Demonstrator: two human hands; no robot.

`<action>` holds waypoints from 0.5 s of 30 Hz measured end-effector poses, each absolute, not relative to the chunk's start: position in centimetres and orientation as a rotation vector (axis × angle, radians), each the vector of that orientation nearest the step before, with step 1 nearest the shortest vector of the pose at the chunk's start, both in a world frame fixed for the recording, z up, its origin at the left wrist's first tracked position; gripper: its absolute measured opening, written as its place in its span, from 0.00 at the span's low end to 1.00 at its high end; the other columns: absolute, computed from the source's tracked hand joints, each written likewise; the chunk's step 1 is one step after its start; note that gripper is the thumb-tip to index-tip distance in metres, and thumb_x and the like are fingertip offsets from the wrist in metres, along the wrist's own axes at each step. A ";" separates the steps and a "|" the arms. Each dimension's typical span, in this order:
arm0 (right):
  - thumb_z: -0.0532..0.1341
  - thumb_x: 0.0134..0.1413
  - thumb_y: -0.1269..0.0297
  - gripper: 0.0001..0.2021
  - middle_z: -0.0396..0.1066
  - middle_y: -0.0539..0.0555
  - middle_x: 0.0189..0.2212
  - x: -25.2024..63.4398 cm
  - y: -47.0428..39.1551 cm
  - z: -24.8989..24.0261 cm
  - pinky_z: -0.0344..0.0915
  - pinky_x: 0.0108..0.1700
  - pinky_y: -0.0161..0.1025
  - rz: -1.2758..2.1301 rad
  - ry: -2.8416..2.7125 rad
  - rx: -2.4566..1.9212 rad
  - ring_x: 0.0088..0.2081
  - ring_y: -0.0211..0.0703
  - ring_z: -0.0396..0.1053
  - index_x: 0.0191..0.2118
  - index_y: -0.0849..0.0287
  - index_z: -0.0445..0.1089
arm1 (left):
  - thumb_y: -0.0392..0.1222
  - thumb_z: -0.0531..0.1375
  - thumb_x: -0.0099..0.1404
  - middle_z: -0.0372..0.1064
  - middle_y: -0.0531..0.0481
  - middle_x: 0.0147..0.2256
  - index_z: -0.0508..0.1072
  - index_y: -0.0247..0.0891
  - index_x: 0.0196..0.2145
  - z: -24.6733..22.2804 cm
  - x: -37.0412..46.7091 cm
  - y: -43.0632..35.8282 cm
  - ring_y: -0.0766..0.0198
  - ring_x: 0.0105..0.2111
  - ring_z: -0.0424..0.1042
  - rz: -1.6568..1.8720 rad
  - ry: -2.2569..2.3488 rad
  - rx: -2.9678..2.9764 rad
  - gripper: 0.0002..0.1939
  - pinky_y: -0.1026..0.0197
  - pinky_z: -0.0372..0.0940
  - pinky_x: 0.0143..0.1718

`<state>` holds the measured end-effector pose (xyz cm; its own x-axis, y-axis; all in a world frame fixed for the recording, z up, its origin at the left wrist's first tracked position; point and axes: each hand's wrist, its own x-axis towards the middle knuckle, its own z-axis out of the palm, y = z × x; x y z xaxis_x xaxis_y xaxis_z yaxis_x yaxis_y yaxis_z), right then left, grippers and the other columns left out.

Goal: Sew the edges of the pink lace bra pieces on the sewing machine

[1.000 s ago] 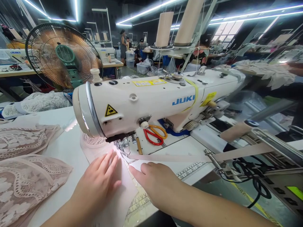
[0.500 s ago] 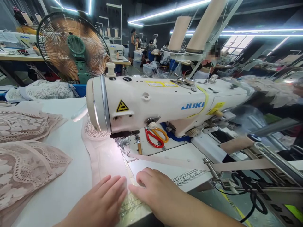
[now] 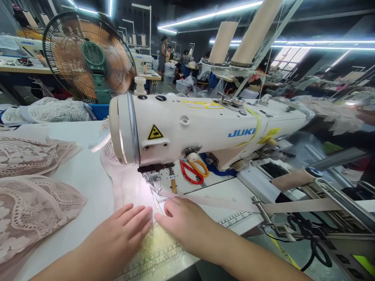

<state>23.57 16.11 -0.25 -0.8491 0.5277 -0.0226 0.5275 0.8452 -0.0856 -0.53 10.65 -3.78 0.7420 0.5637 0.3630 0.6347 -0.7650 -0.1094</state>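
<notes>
A white JUKI sewing machine [image 3: 202, 127] stands across the table. A strip of pale pink fabric [image 3: 129, 187] runs under its presser foot [image 3: 154, 177] toward me. My left hand [image 3: 120, 236] lies flat with fingers apart on the fabric's near end. Beside it, my right hand [image 3: 183, 224] presses fingers down on the fabric edge and a beige tape [image 3: 211, 201] that feeds in from the right. Red and orange scissors [image 3: 193, 171] lie under the machine arm.
Pink lace pieces [image 3: 32, 210] are stacked at the left. A fan [image 3: 88, 58] stands behind, with white lace [image 3: 55, 111] by it. Two thread cones [image 3: 240, 35] rise behind the machine. A tape feeder and cables [image 3: 310, 226] sit at right. Other people work far behind.
Both hands slid back toward me along the fabric, then forward again toward the presser foot. The camera view shifted left and down.
</notes>
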 end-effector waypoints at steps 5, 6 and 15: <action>0.57 0.49 0.76 0.09 0.59 0.50 0.29 22.6 17.0 0.8 0.42 0.27 0.38 0.122 -3.077 -0.897 0.29 0.40 0.52 0.37 0.57 0.65 | 0.36 0.54 0.72 0.69 0.43 0.60 0.70 0.38 0.58 -3.4 -1.5 11.9 0.53 0.57 0.69 -0.406 -0.909 -2.772 0.19 0.49 0.62 0.61; 0.57 0.49 0.76 0.09 0.59 0.50 0.29 22.5 17.1 0.9 0.42 0.27 0.38 0.114 -3.079 -0.913 0.29 0.40 0.53 0.37 0.57 0.65 | 0.35 0.53 0.71 0.69 0.43 0.60 0.71 0.38 0.58 -3.2 -1.7 12.2 0.53 0.57 0.69 -0.401 -0.926 -2.769 0.19 0.48 0.63 0.60; 0.58 0.49 0.77 0.11 0.65 0.50 0.26 21.1 18.2 1.6 0.43 0.25 0.39 0.113 -3.152 -1.007 0.25 0.40 0.61 0.39 0.57 0.66 | 0.30 0.51 0.71 0.73 0.40 0.56 0.74 0.35 0.53 -3.0 -2.3 14.3 0.52 0.52 0.72 -0.407 -0.891 -2.738 0.18 0.48 0.65 0.56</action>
<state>21.07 18.20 1.64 -0.8021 0.5692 -0.1804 0.5807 0.8140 -0.0132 -2.25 14.27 -2.97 0.7763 0.5367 0.3308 0.6014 -0.7877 -0.1335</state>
